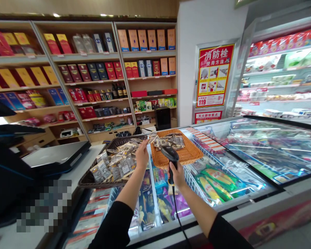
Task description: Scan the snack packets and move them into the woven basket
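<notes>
My right hand [178, 175] is wrapped around the handle of a black barcode scanner [171, 155], whose cord hangs down. The scanner's head is over the front edge of an orange wicker basket [194, 154] that holds several small packets [176, 140]. My left hand [142, 154] is raised between this basket and a dark brown wicker basket [89, 180] full of similar clear-and-tan packets [123, 166]. Its fingers are together, and a small packet [152, 138] appears pinched at the fingertips, partly hidden. Both baskets rest on a freezer's glass top.
The glass-topped chest freezer [256, 173] with bagged frozen goods extends right. At left stand a counter with a flat grey device [57, 154] and a dark checkout machine [7, 173]. Shelves of boxed goods [93, 71] line the back. A lit refrigerated display [282, 79] stands at right.
</notes>
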{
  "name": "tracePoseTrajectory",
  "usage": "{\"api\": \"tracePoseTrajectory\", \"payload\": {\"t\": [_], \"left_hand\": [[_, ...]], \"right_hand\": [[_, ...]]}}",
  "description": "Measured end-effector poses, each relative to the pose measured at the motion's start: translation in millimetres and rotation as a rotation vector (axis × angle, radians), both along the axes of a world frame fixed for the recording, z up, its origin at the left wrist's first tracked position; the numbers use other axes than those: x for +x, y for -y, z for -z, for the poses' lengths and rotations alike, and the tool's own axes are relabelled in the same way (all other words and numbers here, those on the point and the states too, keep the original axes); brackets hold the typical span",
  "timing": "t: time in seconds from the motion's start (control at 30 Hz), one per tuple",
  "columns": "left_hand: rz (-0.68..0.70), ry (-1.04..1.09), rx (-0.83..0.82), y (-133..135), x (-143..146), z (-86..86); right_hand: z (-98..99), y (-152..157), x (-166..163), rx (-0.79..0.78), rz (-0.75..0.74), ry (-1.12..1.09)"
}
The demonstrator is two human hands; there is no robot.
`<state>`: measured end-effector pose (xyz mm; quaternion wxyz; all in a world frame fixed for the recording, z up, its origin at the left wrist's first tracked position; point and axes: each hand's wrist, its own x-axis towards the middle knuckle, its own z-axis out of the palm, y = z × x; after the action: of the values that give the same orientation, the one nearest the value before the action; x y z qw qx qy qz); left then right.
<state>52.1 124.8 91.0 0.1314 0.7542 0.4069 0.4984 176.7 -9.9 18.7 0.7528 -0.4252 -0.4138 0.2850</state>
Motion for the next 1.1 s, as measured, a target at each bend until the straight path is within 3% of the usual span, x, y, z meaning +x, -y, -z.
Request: {"api": "tracePoseTrajectory", "payload": {"t": [0.1,0.2,0.27,0.33,0.4,0.5,0.7,0.9,1.0,1.1], "left_hand": [[-0.332,-0.024,0.122,8,-21,-7.8],[-0.481,-0.079,0.058,10,-33,-12.0],[-0.433,-0.133,0.086,10,-30,-14.2],[-0.297,-0.228,0.163,11,-15,-16.5],[-0.138,-0.362,0.192,10,8,-18.7],[0.025,-0.585,0.108,2,50,-19.7],[0.062,-0.84,-0.068,-37,108,-5.1],[0.007,-0.804,-0.248,-58,120,9.8],[0.016,-0.751,-0.295,-61,119,2.5],[0.065,-0.436,-0.361,-63,107,-10.6]], "right_hand": [[-4.3,6,14,-0.011,0.041,0.011],[-12.8,14,39,-0.046,0.122,0.016],[-15.7,19,61,-0.078,0.196,0.038],[-13.5,23,83,-0.13,0.253,0.035],[-6.1,26,101,-0.189,0.308,0.05],[7.6,27,116,-0.204,0.322,0.059],[15.8,24,114,-0.162,0.301,0.022],[18.8,20,113,-0.185,0.328,0.067],[19.9,19,112,-0.204,0.332,0.071],[17.6,21,112,-0.197,0.329,0.082]]}}
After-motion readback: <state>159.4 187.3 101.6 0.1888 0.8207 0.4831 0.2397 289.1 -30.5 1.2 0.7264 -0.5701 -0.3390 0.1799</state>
